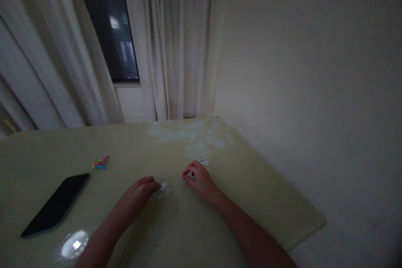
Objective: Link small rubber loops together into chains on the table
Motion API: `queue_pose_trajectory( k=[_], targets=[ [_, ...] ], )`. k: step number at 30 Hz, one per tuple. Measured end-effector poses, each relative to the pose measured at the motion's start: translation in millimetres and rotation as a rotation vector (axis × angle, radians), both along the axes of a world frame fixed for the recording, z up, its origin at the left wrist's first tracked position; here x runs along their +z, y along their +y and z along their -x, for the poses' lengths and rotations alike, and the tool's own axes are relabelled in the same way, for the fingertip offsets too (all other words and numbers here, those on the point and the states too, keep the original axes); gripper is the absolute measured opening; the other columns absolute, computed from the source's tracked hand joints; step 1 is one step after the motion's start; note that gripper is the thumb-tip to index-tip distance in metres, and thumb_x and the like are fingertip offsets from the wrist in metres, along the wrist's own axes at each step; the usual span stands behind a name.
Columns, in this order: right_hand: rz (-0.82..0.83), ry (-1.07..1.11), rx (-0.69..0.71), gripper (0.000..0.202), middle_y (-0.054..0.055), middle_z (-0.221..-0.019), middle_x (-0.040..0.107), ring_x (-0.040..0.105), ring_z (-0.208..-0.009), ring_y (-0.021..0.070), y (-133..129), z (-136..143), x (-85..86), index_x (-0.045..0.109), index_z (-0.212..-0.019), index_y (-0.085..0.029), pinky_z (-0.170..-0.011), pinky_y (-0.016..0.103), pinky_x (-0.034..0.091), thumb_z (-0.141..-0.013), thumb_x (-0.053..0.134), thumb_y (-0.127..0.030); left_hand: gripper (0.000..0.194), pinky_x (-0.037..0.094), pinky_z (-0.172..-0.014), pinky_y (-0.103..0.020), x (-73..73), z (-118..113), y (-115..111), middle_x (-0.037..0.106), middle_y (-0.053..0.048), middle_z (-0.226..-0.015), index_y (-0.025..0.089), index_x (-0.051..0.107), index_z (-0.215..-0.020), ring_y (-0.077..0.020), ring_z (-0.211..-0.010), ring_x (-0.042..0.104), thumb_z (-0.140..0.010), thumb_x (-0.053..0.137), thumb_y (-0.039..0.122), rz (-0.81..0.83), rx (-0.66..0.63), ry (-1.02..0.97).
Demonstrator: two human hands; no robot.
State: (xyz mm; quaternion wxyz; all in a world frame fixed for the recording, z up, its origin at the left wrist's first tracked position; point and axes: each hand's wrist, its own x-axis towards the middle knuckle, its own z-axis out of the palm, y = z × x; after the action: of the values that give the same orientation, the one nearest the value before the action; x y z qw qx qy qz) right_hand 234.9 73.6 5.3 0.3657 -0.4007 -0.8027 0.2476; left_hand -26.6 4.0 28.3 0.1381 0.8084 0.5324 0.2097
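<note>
My left hand (143, 191) is closed at the fingertips on the near-left edge of a small clear plastic case (163, 193). Something whitish and a bit of yellow show by those fingertips, too small to name. To its right, my right hand (201, 181) makes a pinch with thumb and forefinger, low over the table. A small see-through piece (183, 185) shows at the pinch, faint against the tabletop; I cannot tell its kind. Just beyond the right knuckles lie small whitish pieces (204, 162).
A pale yellow-green table (251, 176) with a white floral pattern stands against the wall and curtains (166, 50). On the left are a heap of small coloured pieces (100, 163), a dark tablet-like slab (58, 204) and a round shiny thing (74, 244) beside my left forearm.
</note>
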Motion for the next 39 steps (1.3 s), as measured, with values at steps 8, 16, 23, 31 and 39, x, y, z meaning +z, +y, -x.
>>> queue_pose_trajectory(
  k=[8,16,23,31,39],
  targets=[
    [0.004,0.027,-0.007,0.009,0.002,-0.092,0.062,0.06,-0.087,0.0159,-1.1,1.3,3.4,0.075,-0.088,-0.018,-0.079,0.027,0.045,-0.084,0.078,-0.01,0.031,0.052,-0.076,-0.028,-4.7,-0.2,2.4,0.073,-0.007,-0.092,0.024,0.079,-0.092,-0.0207,-0.085,0.071,-0.098,0.049,0.025,-0.015,0.006,-0.059],
    [0.01,0.212,0.093,0.004,0.001,-0.088,0.061,0.057,-0.077,0.0131,-17.5,9.8,17.8,0.077,-0.091,-0.02,-0.07,0.024,0.044,-0.088,0.077,-0.018,0.026,0.057,-0.078,-0.03,-0.8,-18.3,-1.4,0.076,-0.007,-0.096,0.025,0.079,-0.099,-0.022,-0.086,0.073,-0.097,0.055,0.035,-0.179,0.105,-0.293],
    [0.097,0.285,0.154,0.016,0.001,-0.086,0.062,0.055,-0.072,0.0132,-25.7,17.3,19.0,0.076,-0.089,-0.019,-0.067,0.025,0.045,-0.089,0.077,-0.035,0.022,0.059,-0.072,-0.027,1.3,-54.3,-10.8,0.082,-0.004,-0.094,0.025,0.079,-0.103,-0.0192,-0.078,0.074,-0.093,0.065,0.039,-0.116,0.096,-0.544],
    [-0.031,0.019,-0.045,0.012,0.007,-0.104,0.066,0.06,-0.101,0.0206,-12.8,13.5,0.3,0.076,-0.105,-0.019,-0.092,0.034,0.047,-0.096,0.068,-0.024,0.018,0.059,-0.07,-0.027,-3.2,-50.2,-6.2,0.08,-0.003,-0.086,0.023,0.077,-0.091,-0.019,-0.076,0.075,-0.091,0.062,0.034,-0.187,0.173,-0.563],
    [-0.082,-0.324,-0.155,0.009,0.01,-0.111,0.067,0.057,-0.108,0.0266,0.8,21.4,-13.4,0.077,-0.101,-0.021,-0.096,0.041,0.042,-0.095,0.07,-0.023,0.019,0.062,-0.077,-0.029,-12.1,-49.2,-2.1,0.082,-0.003,-0.092,0.024,0.076,-0.099,-0.0192,-0.081,0.078,-0.09,0.062,0.033,-0.181,0.2,-0.606]
  ],
)
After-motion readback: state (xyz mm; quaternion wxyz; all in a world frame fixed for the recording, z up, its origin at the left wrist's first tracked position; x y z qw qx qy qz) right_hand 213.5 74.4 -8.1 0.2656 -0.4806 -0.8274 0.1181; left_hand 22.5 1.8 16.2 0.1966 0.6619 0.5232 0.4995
